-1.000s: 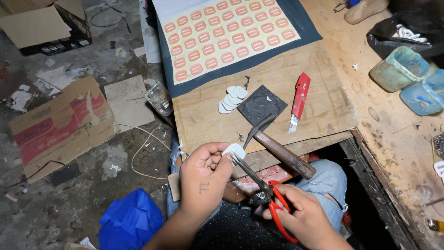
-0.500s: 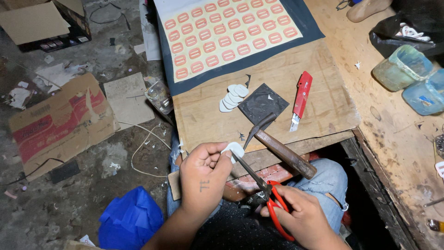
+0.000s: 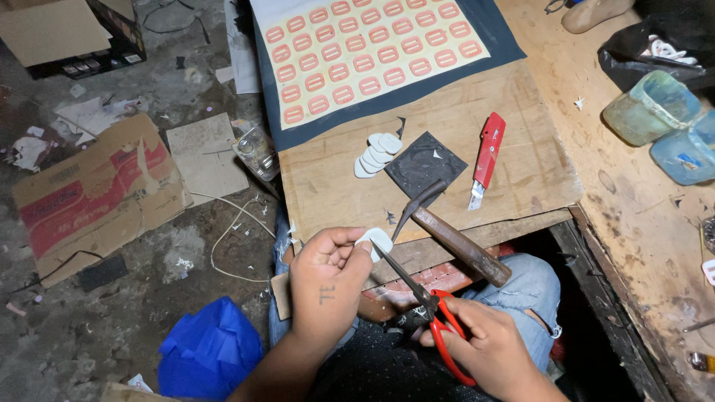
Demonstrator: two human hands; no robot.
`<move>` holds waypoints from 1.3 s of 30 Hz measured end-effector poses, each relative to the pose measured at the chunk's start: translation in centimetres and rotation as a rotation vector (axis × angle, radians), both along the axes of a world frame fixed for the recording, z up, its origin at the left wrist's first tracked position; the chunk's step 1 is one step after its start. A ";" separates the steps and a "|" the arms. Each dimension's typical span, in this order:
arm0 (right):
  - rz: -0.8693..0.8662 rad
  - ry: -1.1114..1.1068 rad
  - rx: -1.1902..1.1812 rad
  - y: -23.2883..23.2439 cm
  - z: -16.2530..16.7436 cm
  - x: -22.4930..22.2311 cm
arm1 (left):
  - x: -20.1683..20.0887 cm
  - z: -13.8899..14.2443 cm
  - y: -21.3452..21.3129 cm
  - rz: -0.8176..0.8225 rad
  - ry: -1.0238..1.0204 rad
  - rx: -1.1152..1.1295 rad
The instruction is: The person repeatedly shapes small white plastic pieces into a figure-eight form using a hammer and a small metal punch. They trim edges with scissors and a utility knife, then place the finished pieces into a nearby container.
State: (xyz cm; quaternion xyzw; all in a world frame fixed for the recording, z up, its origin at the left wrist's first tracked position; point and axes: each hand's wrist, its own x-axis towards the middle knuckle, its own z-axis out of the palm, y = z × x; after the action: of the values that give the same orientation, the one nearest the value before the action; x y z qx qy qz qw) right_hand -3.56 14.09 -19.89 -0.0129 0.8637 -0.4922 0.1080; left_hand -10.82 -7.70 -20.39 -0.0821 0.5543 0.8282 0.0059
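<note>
Wooden boards make up the work top (image 3: 462, 149) I look down on, brown and scratched, with a dirty grey floor (image 3: 112, 327) to the left. On the floor I see a flat cardboard box (image 3: 89, 193), scraps of paper and a crumpled blue bag (image 3: 208, 350).

My left hand (image 3: 328, 286) pinches a small white piece (image 3: 376, 240) between thumb and fingers, just past the near edge of the board. The piece is flat and smooth with round corners. My right hand (image 3: 484, 350) is closed around the red handles of the scissors (image 3: 424, 305). The thin dark blades point up at the white piece and touch its edge.

On the board lies a little pile of white pieces (image 3: 376, 152) of the same shape. Just beside it sits a dark square pad (image 3: 426, 165). A hammer (image 3: 447, 231) with a brown wooden handle rests with its metal head on the pad. A red box cutter (image 3: 485, 158) lies near it. Farther back is a pale sheet (image 3: 372, 52) on dark cloth, covered in rows of small red ovals. Two see-through plastic tubs (image 3: 663, 123) stand at the right.
</note>
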 end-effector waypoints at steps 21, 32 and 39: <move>0.147 -0.435 -0.421 1.1 -3.1 0.6 | -0.7 0.0 -2.3 -0.042 0.035 0.055; -0.025 -0.581 -0.512 -0.2 -3.8 1.2 | -0.2 0.0 -2.5 -0.045 -0.033 0.067; -0.099 -0.633 -0.520 -0.7 -4.4 1.5 | -0.2 -0.4 -2.1 0.026 -0.029 0.104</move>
State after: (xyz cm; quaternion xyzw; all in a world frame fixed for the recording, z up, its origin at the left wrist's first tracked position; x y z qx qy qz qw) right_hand -2.01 13.39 -24.25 0.1536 0.6344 -0.6783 0.3376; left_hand -10.99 -9.78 -20.83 -0.1008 0.5094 0.8546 0.0072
